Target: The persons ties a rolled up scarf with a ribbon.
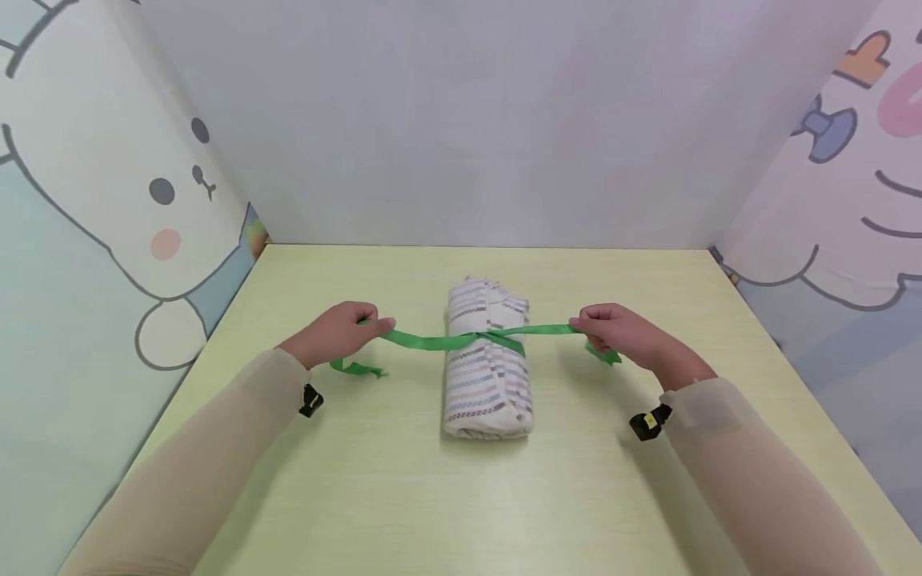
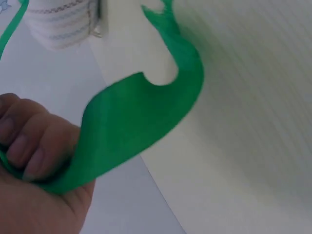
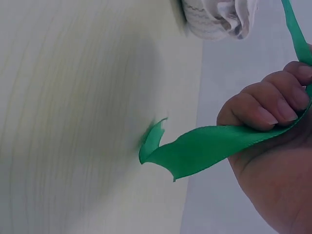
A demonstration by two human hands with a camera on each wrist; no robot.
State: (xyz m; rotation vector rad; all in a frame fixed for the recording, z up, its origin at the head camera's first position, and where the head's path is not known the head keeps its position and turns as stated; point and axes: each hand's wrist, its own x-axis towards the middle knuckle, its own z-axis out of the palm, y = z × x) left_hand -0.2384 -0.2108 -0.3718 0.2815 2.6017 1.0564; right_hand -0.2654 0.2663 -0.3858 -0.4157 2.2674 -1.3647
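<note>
A rolled white cloth point(image 1: 484, 392) with coloured stripes lies lengthwise in the middle of the table. Round its middle runs a green ribbon point(image 1: 425, 342), crossed over itself on top of the roll. To the left, my left hand point(image 1: 337, 332) grips one end of the ribbon, and its loose tail hangs below the fingers towards the table. My right hand point(image 1: 623, 332) pinches the other end on the right, with a short tail dangling under it. Both ribbon lengths stretch sideways from the crossing. In each wrist view, curled fingers point(image 2: 46, 136) press the ribbon against the palm.
The pale wood-grain table point(image 1: 360, 496) spreads out around the roll. A plain light wall point(image 1: 490, 128) stands behind it, with cartoon-printed panels point(image 1: 108, 200) on both sides. A small black device point(image 1: 651, 422) is strapped at each wrist.
</note>
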